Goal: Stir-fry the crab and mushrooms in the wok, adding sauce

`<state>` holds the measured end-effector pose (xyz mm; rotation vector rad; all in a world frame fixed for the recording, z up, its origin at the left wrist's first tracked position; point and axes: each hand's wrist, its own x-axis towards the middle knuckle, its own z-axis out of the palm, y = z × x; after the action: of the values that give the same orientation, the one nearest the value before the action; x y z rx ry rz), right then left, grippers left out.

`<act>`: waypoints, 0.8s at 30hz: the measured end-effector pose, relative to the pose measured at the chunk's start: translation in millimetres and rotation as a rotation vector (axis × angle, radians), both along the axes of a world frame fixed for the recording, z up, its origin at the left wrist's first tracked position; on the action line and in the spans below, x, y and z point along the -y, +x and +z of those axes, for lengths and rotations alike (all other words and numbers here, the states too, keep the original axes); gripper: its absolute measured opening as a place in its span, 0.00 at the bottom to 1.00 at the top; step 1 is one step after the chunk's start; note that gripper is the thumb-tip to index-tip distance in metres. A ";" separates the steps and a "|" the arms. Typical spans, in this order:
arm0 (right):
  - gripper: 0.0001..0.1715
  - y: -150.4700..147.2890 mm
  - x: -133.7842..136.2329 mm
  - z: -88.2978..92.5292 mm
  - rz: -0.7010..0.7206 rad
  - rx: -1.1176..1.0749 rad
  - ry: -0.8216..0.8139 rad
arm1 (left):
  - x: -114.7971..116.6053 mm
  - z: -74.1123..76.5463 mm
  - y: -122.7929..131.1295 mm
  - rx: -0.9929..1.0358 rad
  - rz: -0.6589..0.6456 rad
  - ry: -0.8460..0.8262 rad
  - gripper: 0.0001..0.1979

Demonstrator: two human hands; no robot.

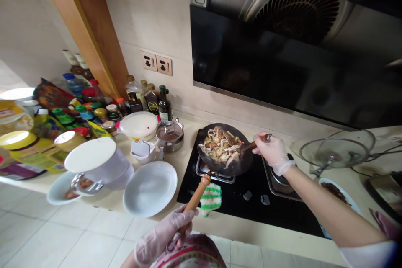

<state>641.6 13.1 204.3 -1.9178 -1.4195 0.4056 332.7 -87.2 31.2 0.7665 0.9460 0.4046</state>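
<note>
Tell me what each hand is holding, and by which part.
The left hand grips the wok by its wooden handle; the right hand holds a spatula by its handle.

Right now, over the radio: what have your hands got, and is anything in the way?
Left hand gripping wooden wok handle. Right hand holding a utensil in the stir-fry. Green-striped cloth on the hob, just below the handle.

A home kitchen — wok [245,160] on a gas hob [251,207], range hood [266,63], condiment bottles [153,101]
</note>
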 end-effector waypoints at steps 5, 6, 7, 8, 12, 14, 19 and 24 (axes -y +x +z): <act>0.10 10.9 30.3 3.6 0.249 0.107 0.065 | -0.3 3.4 0.8 -0.021 -0.023 0.010 0.29; 0.09 17.3 36.0 6.6 0.285 0.169 0.097 | -0.5 5.7 1.2 -0.032 -0.022 0.007 0.29; 0.09 24.7 39.2 7.7 0.298 0.237 0.136 | -0.6 8.2 1.6 -0.040 -0.016 0.003 0.30; 0.09 32.8 39.6 6.0 0.303 0.304 0.176 | -0.6 10.5 2.0 -0.044 -0.008 0.002 0.30; 0.10 63.4 17.1 -29.0 0.336 0.348 0.270 | 0.6 11.8 2.5 -0.052 0.043 0.016 0.28; 0.12 70.5 1.8 -51.6 0.377 0.224 0.295 | 1.6 6.2 2.0 -0.047 0.054 0.020 0.26; 0.13 61.0 -4.1 -62.8 0.718 0.242 0.213 | 2.8 -8.8 0.6 -0.018 0.047 0.030 0.29; 0.13 71.5 26.9 -38.3 0.725 0.254 0.246 | 3.8 -11.3 0.5 -0.010 0.060 0.026 0.30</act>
<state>713.1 -13.7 166.0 -1.2422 -2.2099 0.2976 333.1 -91.0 19.9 0.7662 0.9766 0.4662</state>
